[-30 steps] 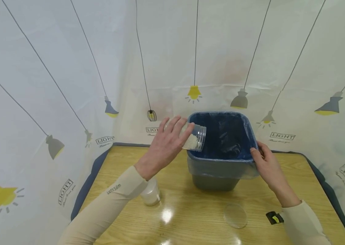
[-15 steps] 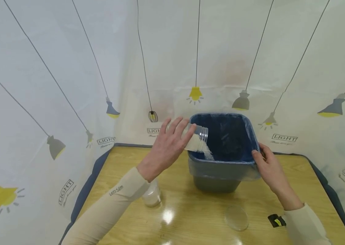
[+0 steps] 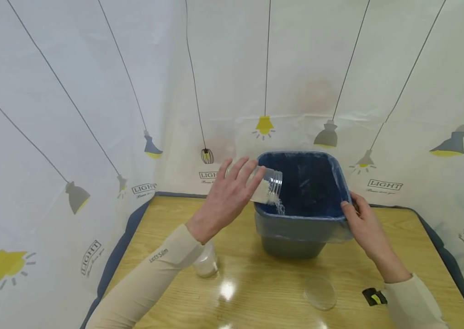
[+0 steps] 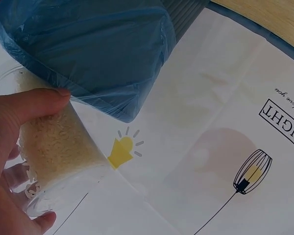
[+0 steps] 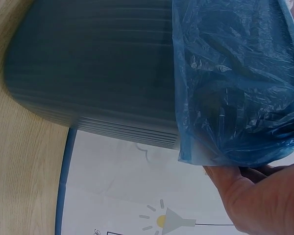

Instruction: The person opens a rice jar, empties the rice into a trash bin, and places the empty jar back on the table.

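Note:
My left hand [image 3: 229,194] grips a clear jar [image 4: 63,142] of white rice, tilted on its side with its mouth over the near left rim of a grey trash can [image 3: 293,246]. Rice grains [image 3: 280,207] spill from the mouth into the can. A blue plastic bag [image 3: 310,183] lines the can and folds down over its outside. On the far side of the can from the jar, my right hand [image 3: 365,224] holds the bagged rim, thumb on top; its fingers are partly hidden behind the bag in the right wrist view.
A second clear jar [image 3: 206,261] stands on the wooden table [image 3: 248,292] beneath my left forearm. A round clear lid [image 3: 319,292] lies in front of the can, and a small black item with a yellow mark [image 3: 373,297] sits beside my right sleeve. Lamp-printed white sheets [image 3: 232,82] surround the table.
The jar has tipped further down, and rice has begun to flow out of its mouth into the trash can. My right hand keeps its hold on the rim.

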The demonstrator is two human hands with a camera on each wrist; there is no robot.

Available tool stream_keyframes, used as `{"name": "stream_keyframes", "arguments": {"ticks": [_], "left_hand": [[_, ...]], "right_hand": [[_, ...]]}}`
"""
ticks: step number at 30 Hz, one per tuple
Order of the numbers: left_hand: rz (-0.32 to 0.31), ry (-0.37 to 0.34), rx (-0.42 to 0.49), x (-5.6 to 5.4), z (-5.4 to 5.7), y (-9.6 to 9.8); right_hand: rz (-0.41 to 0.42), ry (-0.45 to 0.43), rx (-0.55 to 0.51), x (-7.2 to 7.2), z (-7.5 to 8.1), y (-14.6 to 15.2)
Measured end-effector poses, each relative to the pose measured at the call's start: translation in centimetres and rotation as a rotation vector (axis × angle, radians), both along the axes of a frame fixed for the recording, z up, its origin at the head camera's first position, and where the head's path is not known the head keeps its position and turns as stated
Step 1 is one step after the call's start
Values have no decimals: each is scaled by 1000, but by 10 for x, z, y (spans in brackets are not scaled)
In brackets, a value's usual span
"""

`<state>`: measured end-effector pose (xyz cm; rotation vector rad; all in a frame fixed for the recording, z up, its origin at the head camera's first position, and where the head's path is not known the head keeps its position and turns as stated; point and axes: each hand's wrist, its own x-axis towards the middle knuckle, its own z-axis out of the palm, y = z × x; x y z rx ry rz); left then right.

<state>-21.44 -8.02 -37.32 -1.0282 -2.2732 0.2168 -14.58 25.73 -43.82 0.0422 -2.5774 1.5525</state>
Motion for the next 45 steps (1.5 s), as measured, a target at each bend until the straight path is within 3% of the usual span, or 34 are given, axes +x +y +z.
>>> {"name": "stream_keyframes", "arguments": {"ticks": [31, 40, 45], "left_hand": [[-17, 25, -77, 0, 4, 3], [-7, 0, -67, 2, 3, 3], [-14, 29, -62, 1, 3, 4]], "right_hand": [[9, 6, -20, 0, 2, -1], [24, 4, -13, -1, 0, 0], [25, -7, -8, 1, 0, 2]]}}
